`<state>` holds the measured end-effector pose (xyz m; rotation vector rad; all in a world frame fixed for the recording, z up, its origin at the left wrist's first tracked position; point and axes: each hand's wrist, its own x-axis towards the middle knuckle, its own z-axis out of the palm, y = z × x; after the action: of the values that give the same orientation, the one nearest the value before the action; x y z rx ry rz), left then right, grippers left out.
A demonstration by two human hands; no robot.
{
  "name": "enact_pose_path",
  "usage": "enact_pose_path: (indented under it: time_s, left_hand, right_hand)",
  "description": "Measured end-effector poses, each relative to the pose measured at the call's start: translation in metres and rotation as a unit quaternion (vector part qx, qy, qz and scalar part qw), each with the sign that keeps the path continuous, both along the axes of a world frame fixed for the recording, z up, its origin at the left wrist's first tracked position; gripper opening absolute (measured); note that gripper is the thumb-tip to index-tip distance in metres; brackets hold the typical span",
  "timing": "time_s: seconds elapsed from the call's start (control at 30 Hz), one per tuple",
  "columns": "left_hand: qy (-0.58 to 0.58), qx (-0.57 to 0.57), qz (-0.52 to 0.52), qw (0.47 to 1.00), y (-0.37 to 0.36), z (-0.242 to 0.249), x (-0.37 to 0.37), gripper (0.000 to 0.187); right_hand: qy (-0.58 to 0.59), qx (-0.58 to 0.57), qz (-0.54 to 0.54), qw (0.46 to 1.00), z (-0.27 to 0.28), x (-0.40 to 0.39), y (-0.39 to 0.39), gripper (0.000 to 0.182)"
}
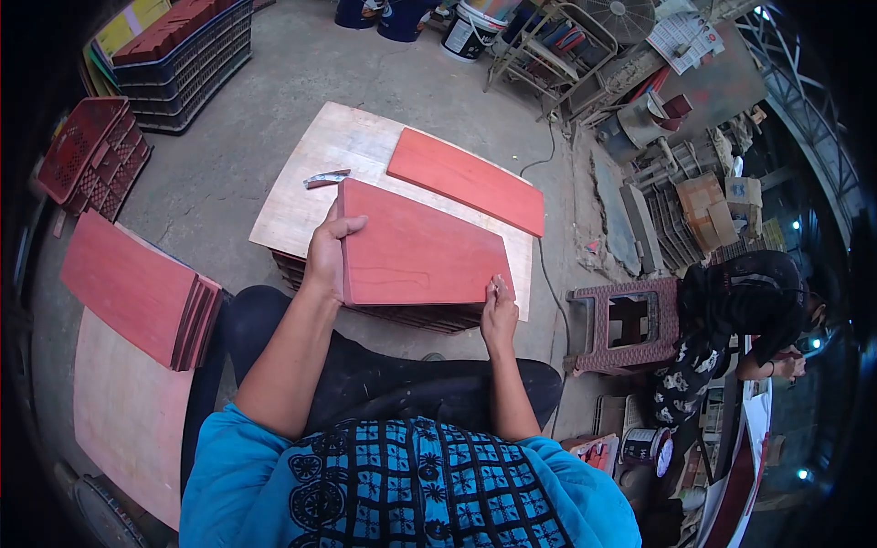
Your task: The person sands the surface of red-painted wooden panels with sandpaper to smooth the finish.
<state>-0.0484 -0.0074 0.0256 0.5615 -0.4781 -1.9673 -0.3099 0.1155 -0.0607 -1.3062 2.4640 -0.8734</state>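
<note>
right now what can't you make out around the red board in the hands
Head view only:
- Stack under the pale plywood sheet: mostly covered by the red board; its count is hidden.
- Small metal tool: too small to identify.
- Left hand palm and right hand fingers: partly hidden behind the board's edges.

A workshop: bare concrete floor [247,137]; stacked red boards [137,288]; plastic crates [187,55]; paint buckets [470,32].

- Soft, even daylight; the grey floor [237,173] and pale worktop [311,196] are bright, without glare.
- Shadows are faint and short.
- Strong fisheye bending; black vignette fills the corners.
- Centre sharp; the right edge is dim, with small lamp points.
</note>
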Motion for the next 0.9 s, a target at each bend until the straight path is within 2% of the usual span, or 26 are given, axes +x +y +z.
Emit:
enact_pose_path:
  time_s: [0.07,0.17,0.27,0.4,0.6,0.8,0.9]
  left_hand:
    - [0.002,0.003,0.006,1.000,0.000,0.001,-0.001,0.060]
    - [-0.008,0.002,-0.007,1.000,-0.003,-0.005,0.000,0.068]
    - [0.001,0.000,-0.002,1.000,-0.004,-0.007,0.000,0.068]
    - [0.007,-0.007,0.000,1.000,-0.002,-0.005,-0.001,0.068]
    - [0.013,-0.004,0.002,1.000,0.000,0.000,0.000,0.063]
    - [0.001,0.009,0.001,1.000,-0.001,0.001,-0.001,0.061]
    - [-0.004,0.012,0.003,1.000,-0.001,0.000,0.000,0.061]
  right_hand:
    - [-0.081,-0.040,0.008,0.996,0.008,0.013,-0.005,0.037]
    - [0.010,-0.152,0.215,0.965,0.021,0.047,-0.008,0.038]
    - [-0.071,-0.101,0.204,0.971,0.023,0.029,-0.011,0.036]
    - [-0.066,-0.088,0.189,0.976,0.021,0.023,-0.014,0.034]
    - [-0.006,-0.116,0.246,0.962,0.040,0.047,-0.012,0.033]
    - [-0.016,-0.135,0.282,0.950,0.034,0.039,-0.016,0.034]
    - [-0.059,-0.085,0.155,0.983,-0.006,-0.022,-0.024,0.035]
